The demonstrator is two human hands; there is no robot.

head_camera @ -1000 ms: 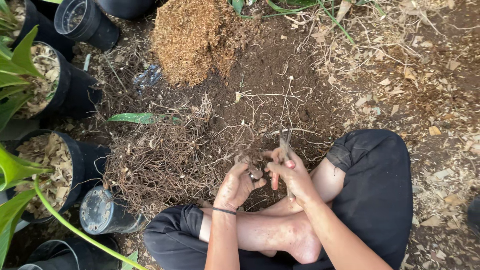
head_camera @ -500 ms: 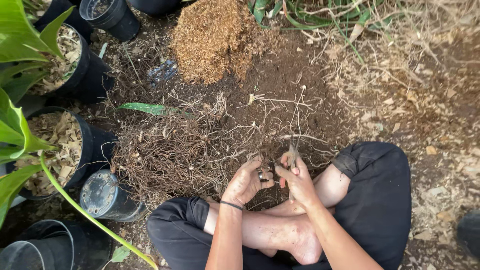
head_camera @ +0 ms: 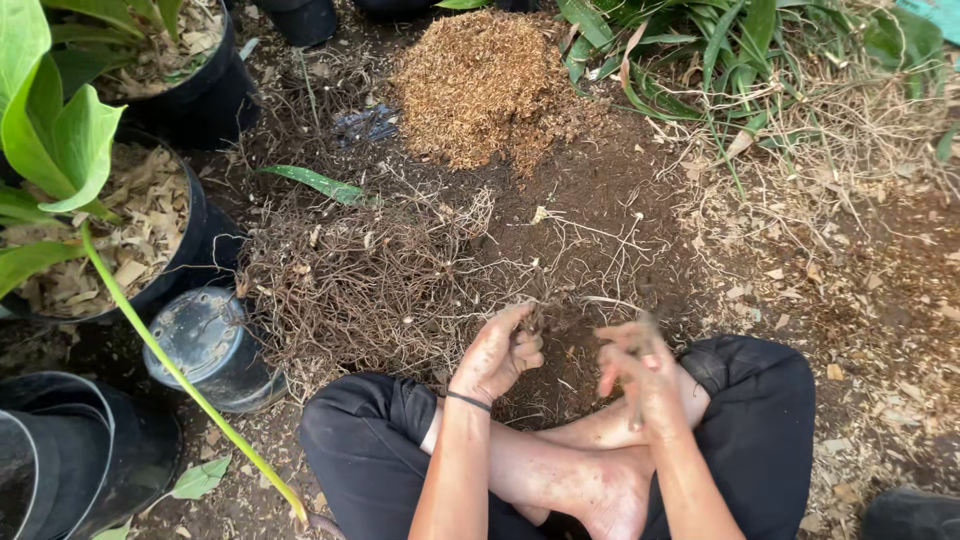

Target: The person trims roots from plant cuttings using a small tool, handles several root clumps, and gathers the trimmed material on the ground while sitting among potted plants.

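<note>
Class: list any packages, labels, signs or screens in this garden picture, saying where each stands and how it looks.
No labels, signs or screens show.
Crumpled wrapper: on the soil left of the sawdust pile, dark blue-grey, flattened; whether it is a package is unclear.

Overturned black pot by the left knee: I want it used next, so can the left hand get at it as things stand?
Probably yes: the pot lies beside the left hand, with only the root tangle nearby.

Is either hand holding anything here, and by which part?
The left hand has its fingers curled on roots at the near edge of the root tangle. The right hand is motion-blurred; cannot tell.
</note>
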